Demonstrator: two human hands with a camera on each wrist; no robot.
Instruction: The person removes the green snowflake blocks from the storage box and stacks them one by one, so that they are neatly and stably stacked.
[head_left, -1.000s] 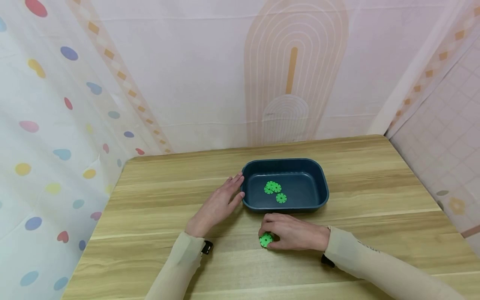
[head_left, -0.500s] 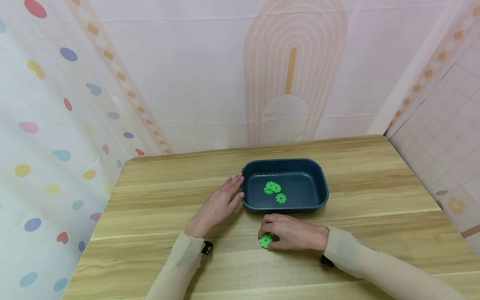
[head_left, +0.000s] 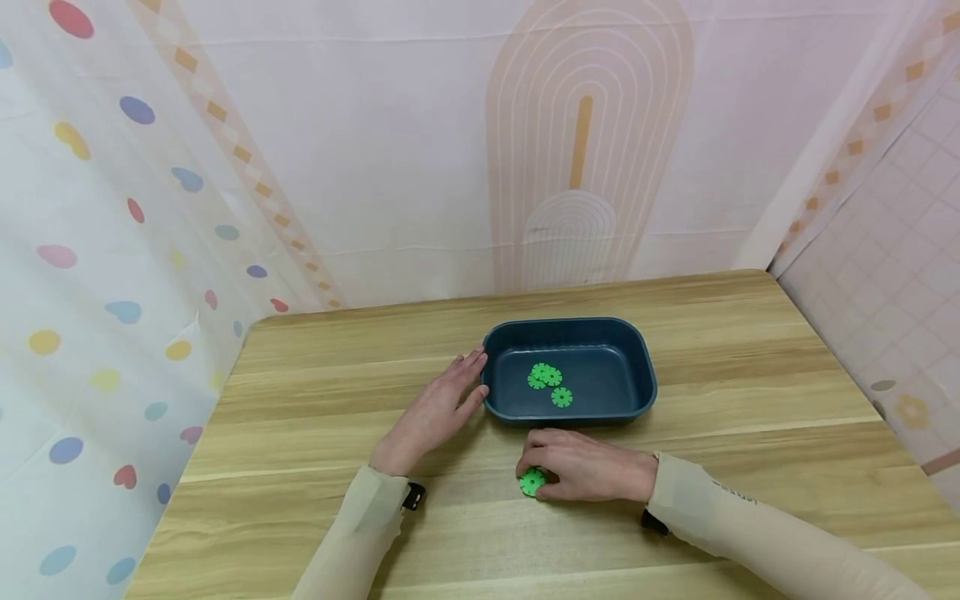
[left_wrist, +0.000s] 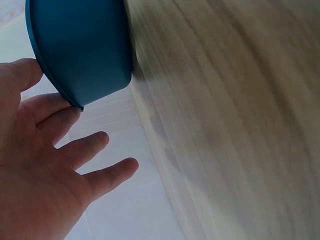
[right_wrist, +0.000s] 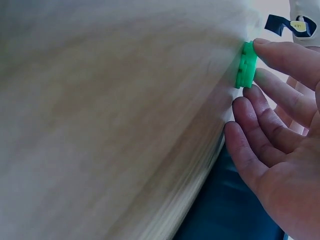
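Observation:
Fingertips of my left hand (head_left: 431, 412) touch the left rim of a dark blue rectangular bin (head_left: 645, 392), the fingers fairly straight in the left wrist view. In front of the bin, my right hand (head_left: 588, 467) pinches a green notched plastic disc (head_left: 532, 482) between thumb and fingers, down at the tabletop. Edge-on in the right wrist view, the green piece (right_wrist: 245, 66) looks thick; whether it is several stacked discs I cannot tell. Inside the bin, several like discs (head_left: 542, 375) overlap, and a single disc (head_left: 562, 397) lies apart near the front wall.
The wood-grain table (head_left: 337, 400) extends around the bin on every side. A patterned curtain (head_left: 375, 150) hangs behind the back edge and along the left. Black straps (head_left: 414, 495) show under both sleeves.

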